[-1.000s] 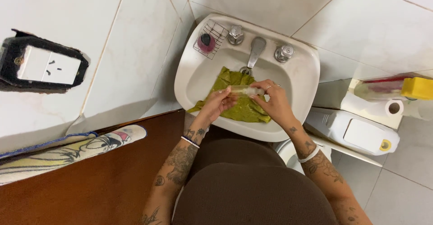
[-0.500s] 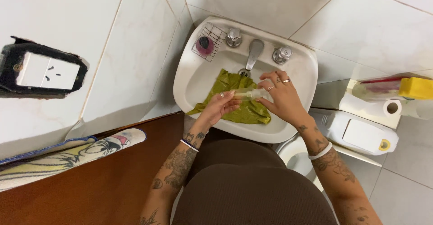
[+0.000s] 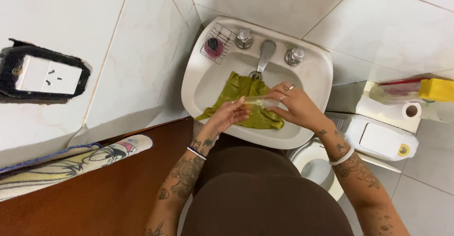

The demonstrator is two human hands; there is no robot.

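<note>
An olive-green cloth lies spread in the bowl of a white washbasin. Over it, both my hands hold a small pale, see-through object, which is too blurred to identify. My left hand cups its left end from below with the fingers bent. My right hand, with rings on it, grips the right end from above. The chrome tap with two knobs stands behind the cloth.
A wire soap rack with a pink item sits at the basin's back left corner. To the right are a white toilet cistern, a paper roll and a yellow box. A wall socket and a printed towel are at left.
My hands and the pale object have shifted only slightly over the cloth. My right hand sits more on top of the object than one second ago.
</note>
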